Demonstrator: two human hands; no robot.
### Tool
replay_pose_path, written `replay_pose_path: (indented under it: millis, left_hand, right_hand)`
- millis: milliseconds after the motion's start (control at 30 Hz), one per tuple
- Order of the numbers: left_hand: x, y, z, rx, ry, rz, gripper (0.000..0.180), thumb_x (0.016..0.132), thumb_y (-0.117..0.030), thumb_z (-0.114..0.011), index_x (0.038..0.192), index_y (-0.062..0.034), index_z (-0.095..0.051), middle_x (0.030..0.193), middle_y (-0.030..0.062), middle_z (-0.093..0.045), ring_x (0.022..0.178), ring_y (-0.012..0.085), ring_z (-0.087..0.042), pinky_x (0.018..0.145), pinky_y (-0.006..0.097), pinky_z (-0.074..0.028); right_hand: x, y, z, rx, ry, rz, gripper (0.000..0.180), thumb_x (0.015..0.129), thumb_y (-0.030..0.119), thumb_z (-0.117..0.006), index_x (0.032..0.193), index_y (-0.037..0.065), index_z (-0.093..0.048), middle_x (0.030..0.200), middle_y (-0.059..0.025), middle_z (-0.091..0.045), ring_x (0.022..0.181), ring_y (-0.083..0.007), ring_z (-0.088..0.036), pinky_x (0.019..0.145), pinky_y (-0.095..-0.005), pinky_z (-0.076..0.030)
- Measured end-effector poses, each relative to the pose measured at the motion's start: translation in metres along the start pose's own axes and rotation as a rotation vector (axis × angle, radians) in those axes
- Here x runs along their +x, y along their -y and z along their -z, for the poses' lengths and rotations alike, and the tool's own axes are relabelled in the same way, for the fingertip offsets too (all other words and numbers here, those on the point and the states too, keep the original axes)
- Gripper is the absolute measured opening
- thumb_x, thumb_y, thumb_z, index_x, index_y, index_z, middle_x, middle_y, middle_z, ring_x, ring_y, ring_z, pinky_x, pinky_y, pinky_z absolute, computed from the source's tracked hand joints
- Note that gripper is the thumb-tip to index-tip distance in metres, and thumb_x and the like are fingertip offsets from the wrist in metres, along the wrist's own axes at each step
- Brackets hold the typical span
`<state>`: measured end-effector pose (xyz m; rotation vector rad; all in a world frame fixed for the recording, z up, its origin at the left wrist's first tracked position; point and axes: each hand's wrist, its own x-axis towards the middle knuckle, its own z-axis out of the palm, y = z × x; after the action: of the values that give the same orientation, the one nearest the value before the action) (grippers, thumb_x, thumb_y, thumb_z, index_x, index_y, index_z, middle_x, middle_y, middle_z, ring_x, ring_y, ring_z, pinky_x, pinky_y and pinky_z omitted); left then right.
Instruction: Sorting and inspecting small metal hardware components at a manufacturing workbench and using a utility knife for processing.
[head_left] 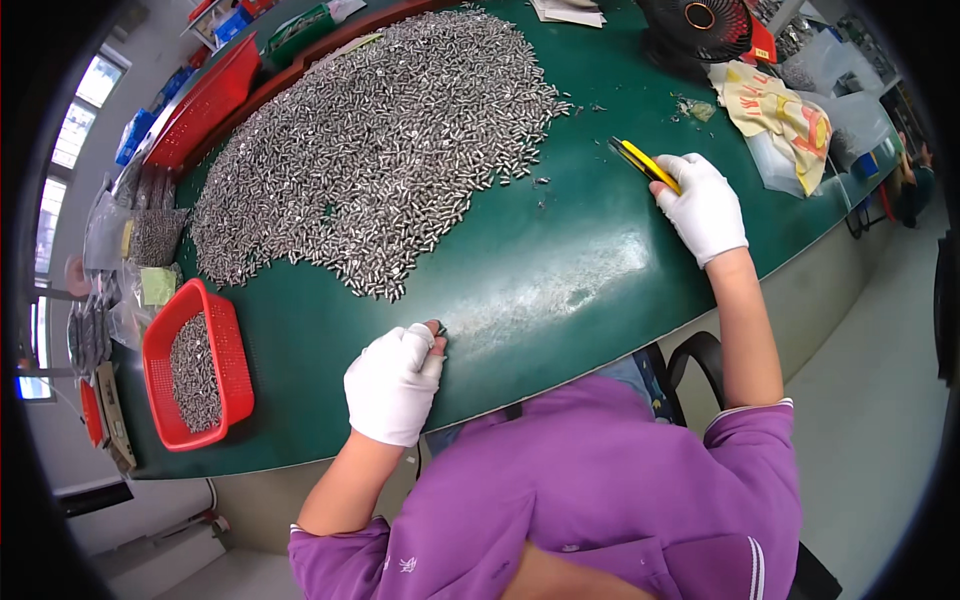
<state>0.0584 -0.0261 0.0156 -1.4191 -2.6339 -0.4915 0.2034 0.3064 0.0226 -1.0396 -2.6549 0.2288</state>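
My right hand (pixel 704 205), in a white glove, grips a yellow and black utility knife (pixel 643 163) that points up and left over the green table (pixel 560 270). White-gloved too, my left hand (pixel 393 384) rests near the table's front edge with its fingers curled; whether it holds a small part I cannot tell. A big heap of small silvery metal pieces (pixel 380 150) covers the far left half of the table, a hand's width beyond my left hand.
A red basket (pixel 236 370) holding more metal pieces sits at the left end. Bags of parts (pixel 135 240), a red tray (pixel 215 95), a black fan (pixel 700 25) and a yellow printed bag (pixel 780 110) ring the table's far side. A few stray pieces (pixel 540 182) lie near the heap.
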Motion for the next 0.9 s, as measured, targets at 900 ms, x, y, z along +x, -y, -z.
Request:
replay_pose_path:
  millis: [900]
  left_hand:
    - [-0.001, -0.006, -0.008, -0.191, -0.055, 0.153, 0.011, 0.08, -0.015, -0.07, 0.08, -0.0109, -0.059, 0.074, 0.0069, -0.063, 0.064, 0.0293, -0.062, 0.057, 0.037, -0.048]
  right_hand:
    - [-0.113, 0.129, -0.012, 0.343, 0.251, 0.564, 0.047, 0.077, 0.016, -0.065, 0.123, 0.021, -0.063, 0.076, -0.0052, -0.052, 0.068, -0.0241, -0.056, 0.057, -0.0371, -0.048]
